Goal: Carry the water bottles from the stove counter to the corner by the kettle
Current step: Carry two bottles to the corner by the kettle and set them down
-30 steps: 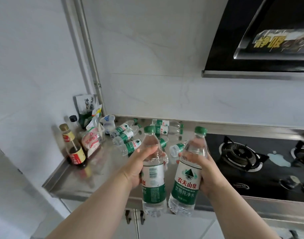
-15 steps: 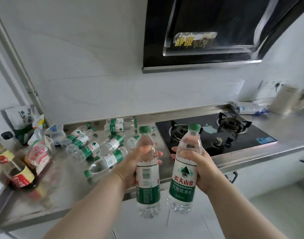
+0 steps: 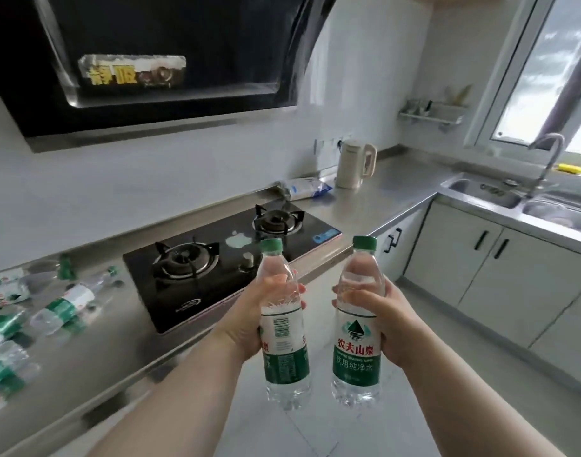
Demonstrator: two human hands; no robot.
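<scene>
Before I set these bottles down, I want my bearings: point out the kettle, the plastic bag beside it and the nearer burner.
kettle (image 3: 351,166): head view, cream body.
plastic bag (image 3: 308,188): head view, its middle.
nearer burner (image 3: 181,258): head view, centre cap.

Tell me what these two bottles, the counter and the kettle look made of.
The left-hand bottle and right-hand bottle: clear plastic, see-through walls, glossy printed labels. The counter: probably brushed stainless steel, grey with soft reflections. The kettle: cream, smooth, likely plastic, though uncertain.

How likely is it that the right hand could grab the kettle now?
Probably not: the right hand grips a water bottle, and the kettle stands well beyond it in the corner, though nothing blocks the way.
</scene>
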